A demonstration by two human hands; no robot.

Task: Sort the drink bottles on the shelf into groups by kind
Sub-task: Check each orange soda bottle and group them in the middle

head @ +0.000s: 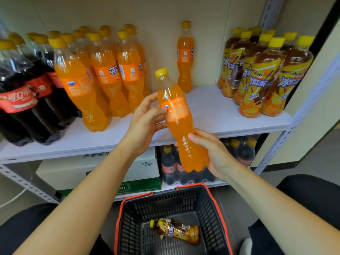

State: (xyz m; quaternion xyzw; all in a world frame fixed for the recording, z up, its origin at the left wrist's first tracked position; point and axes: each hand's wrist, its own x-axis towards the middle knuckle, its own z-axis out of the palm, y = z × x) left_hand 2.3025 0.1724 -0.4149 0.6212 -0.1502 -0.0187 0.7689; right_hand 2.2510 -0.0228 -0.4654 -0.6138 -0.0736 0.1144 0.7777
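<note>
1. The held item is a clear plastic bottle of orange soda with a yellow cap (181, 124). It is in the air above the front edge of the white shelf board (217, 109), tilted, with the cap toward the upper left.
2. The left hand (143, 124) grips the bottle at its orange label, with the fingers curled round it and the thumb on the label.
3. The right hand (215, 155) grips the lower part of the bottle, with the fingers wrapped round it just above the base.
4. Dark cola bottles with red labels (22, 92) stand at the left end of the shelf board.
5. A group of upright orange soda bottles (110, 74) stands just beside them.
6. One single orange soda bottle (184, 57) stands alone at the rear edge, near the middle.
7. Brown iced tea bottles with yellow labels (261, 74) stand grouped at the right end.
8. A black plastic basket with a red rim (219, 208) sits below the shelf. One iced tea bottle (176, 230) lies on its side in it.
</note>
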